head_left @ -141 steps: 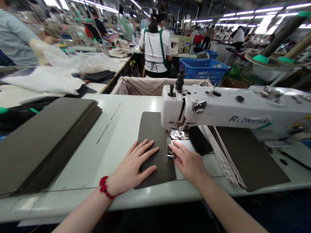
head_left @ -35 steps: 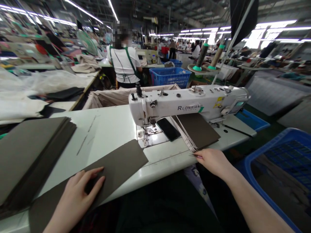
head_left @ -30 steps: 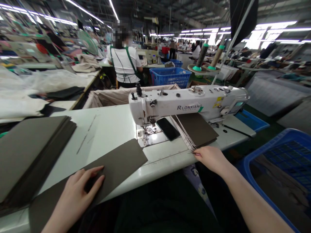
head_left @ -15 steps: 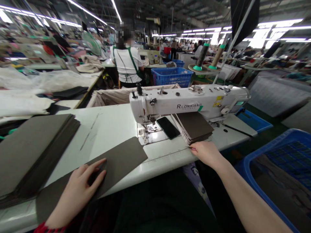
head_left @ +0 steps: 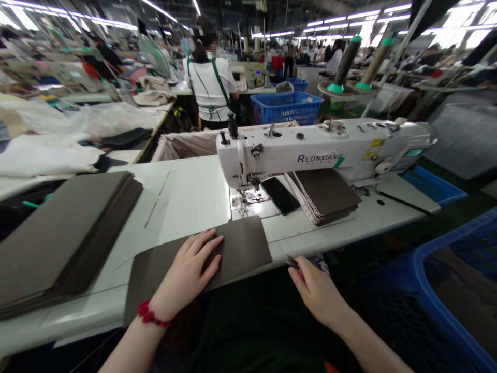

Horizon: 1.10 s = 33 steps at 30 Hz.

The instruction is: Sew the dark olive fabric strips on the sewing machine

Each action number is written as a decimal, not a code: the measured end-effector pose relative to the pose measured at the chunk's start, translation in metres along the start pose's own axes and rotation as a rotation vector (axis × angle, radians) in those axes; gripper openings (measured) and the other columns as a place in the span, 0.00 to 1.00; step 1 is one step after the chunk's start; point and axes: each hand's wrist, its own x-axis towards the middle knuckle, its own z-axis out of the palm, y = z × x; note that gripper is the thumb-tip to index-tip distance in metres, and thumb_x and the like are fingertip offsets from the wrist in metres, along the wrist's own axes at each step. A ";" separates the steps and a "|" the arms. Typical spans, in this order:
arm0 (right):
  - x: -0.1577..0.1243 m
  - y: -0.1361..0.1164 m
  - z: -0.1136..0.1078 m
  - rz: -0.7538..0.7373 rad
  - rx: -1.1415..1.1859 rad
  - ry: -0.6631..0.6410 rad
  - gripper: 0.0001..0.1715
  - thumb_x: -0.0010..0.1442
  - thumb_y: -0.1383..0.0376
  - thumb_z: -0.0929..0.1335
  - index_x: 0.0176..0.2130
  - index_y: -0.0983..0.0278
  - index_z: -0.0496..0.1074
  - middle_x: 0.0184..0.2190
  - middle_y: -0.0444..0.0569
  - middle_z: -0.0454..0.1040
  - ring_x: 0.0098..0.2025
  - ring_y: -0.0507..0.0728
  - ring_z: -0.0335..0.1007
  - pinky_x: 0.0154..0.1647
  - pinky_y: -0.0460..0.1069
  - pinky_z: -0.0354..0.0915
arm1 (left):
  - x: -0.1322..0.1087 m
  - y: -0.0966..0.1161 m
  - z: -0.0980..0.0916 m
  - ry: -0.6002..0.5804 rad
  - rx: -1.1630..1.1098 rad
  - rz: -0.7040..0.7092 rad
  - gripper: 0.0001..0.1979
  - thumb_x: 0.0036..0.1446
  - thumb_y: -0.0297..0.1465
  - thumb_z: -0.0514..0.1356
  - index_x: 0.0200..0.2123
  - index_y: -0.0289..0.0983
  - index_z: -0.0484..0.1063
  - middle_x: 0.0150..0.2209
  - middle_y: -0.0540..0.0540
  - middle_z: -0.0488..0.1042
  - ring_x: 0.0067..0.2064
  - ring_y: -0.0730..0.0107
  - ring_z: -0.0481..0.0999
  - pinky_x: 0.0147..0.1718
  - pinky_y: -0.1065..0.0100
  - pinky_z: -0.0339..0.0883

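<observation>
Olive-brown panel point(head_left: 244, 241) lay under my left hand point(head_left: 190, 267), fingers spread; judged light, semi-stiff, best lifted by its edges. Right hand point(head_left: 316, 290) pinched small pointed tool point(head_left: 292, 262).

Work layout, clock centred on my left hand point(head_left: 190, 267)

The hand rests on a panel point(head_left: 244, 239) along the table's point(head_left: 190, 191) near edge. At 9 o'clock, a stack point(head_left: 58, 228); at 2, the sewing machine point(head_left: 279, 158), with a phone point(head_left: 281, 197) between needle plate point(head_left: 262, 209) and second stack point(head_left: 330, 191); at 3, my right hand point(head_left: 316, 290) around snips point(head_left: 291, 261), then a basket point(head_left: 421, 264); at 12, beyond the table, a co-worker point(head_left: 213, 88).
</observation>
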 end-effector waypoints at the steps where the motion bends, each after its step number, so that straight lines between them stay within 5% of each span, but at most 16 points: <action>1: -0.002 0.002 0.007 0.009 -0.001 0.007 0.13 0.70 0.58 0.56 0.35 0.59 0.61 0.31 0.44 0.71 0.32 0.55 0.70 0.31 0.48 0.58 | 0.003 0.011 0.000 -0.003 -0.034 0.017 0.22 0.65 0.38 0.53 0.61 0.44 0.61 0.62 0.44 0.61 0.62 0.56 0.60 0.62 0.53 0.55; 5: -0.007 0.006 0.026 0.044 -0.011 0.023 0.10 0.70 0.61 0.57 0.36 0.60 0.61 0.32 0.45 0.72 0.32 0.56 0.71 0.31 0.48 0.58 | 0.020 0.064 0.016 -0.051 -0.168 0.131 0.22 0.63 0.35 0.57 0.60 0.48 0.63 0.53 0.44 0.66 0.53 0.58 0.67 0.53 0.57 0.64; 8: -0.007 0.007 0.033 0.066 -0.028 0.015 0.09 0.70 0.61 0.57 0.39 0.61 0.62 0.31 0.46 0.73 0.33 0.57 0.73 0.30 0.48 0.57 | 0.033 0.089 0.035 -0.038 -0.241 0.153 0.11 0.63 0.32 0.57 0.48 0.46 0.73 0.44 0.45 0.69 0.45 0.61 0.69 0.46 0.59 0.66; 11: -0.007 0.005 0.034 0.062 -0.069 0.012 0.10 0.70 0.61 0.57 0.38 0.61 0.62 0.31 0.46 0.73 0.32 0.57 0.73 0.29 0.48 0.55 | 0.039 0.092 0.043 -0.011 -0.398 0.085 0.06 0.64 0.31 0.56 0.38 0.41 0.73 0.39 0.46 0.70 0.42 0.64 0.69 0.43 0.62 0.66; 23: 0.014 -0.018 0.040 -0.009 -0.195 -0.023 0.14 0.70 0.62 0.56 0.36 0.63 0.64 0.31 0.47 0.75 0.31 0.57 0.74 0.26 0.49 0.54 | 0.042 0.091 0.025 -0.069 -0.646 -0.060 0.08 0.65 0.34 0.54 0.35 0.38 0.69 0.34 0.47 0.70 0.36 0.69 0.70 0.36 0.68 0.66; 26: 0.013 -0.012 0.025 -0.023 -0.165 0.007 0.15 0.71 0.61 0.56 0.35 0.62 0.64 0.29 0.45 0.75 0.30 0.56 0.74 0.27 0.48 0.56 | 0.039 0.074 0.013 -0.117 -0.654 -0.013 0.13 0.67 0.36 0.49 0.36 0.38 0.70 0.39 0.46 0.72 0.40 0.68 0.72 0.42 0.68 0.67; 29: 0.013 0.000 -0.011 -0.030 -0.127 0.149 0.15 0.69 0.55 0.58 0.36 0.61 0.65 0.30 0.44 0.74 0.30 0.54 0.73 0.28 0.47 0.60 | 0.030 0.029 0.001 -0.133 -0.412 -0.013 0.16 0.67 0.41 0.49 0.49 0.43 0.71 0.57 0.45 0.65 0.56 0.60 0.67 0.56 0.61 0.60; 33: 0.030 0.022 -0.071 -0.034 -0.300 0.462 0.20 0.66 0.53 0.62 0.52 0.60 0.66 0.46 0.51 0.74 0.39 0.57 0.74 0.32 0.47 0.65 | 0.016 -0.038 -0.001 -0.050 0.032 -0.204 0.41 0.54 0.55 0.57 0.64 0.37 0.56 0.60 0.35 0.60 0.60 0.42 0.61 0.58 0.46 0.53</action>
